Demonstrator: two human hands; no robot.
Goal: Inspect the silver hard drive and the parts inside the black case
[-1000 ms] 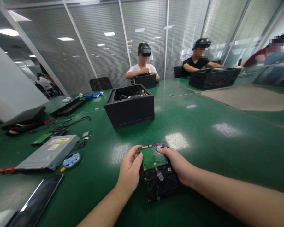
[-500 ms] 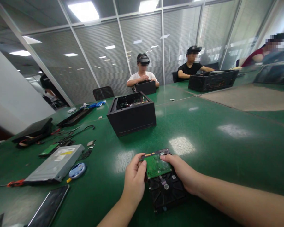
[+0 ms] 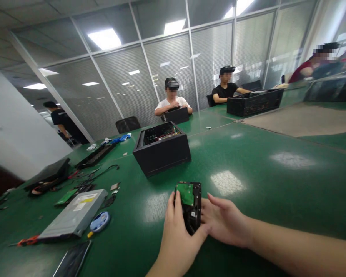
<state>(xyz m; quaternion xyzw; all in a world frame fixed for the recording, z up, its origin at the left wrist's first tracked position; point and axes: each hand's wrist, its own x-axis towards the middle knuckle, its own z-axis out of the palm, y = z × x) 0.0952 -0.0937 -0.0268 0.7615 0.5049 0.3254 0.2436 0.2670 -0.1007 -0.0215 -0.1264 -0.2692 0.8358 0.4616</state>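
Note:
A hard disk drive (image 3: 193, 209) with a green circuit board (image 3: 185, 193) is tilted up just above the table in front of me. My left hand (image 3: 180, 231) is closed around it, fingers along the left edge and thumb across the lower right corner. At the drive's right edge is my right hand (image 3: 225, 221), its thumb lifted away and its fingertips against or behind the drive, partly hidden. Beyond the drive stands a black computer case (image 3: 163, 156) with its top side uncovered.
To the left lie a silver optical drive (image 3: 75, 215), a blue round object (image 3: 100, 222), a screwdriver (image 3: 29, 241), a phone (image 3: 72, 261) and loose cables (image 3: 103, 169). Across the green table (image 3: 262, 192), people sit behind other black cases (image 3: 253, 102).
The hard drive has been turned onto a tilt between my hands. My left hand now reaches around its lower end, while my right thumb has come off the board.

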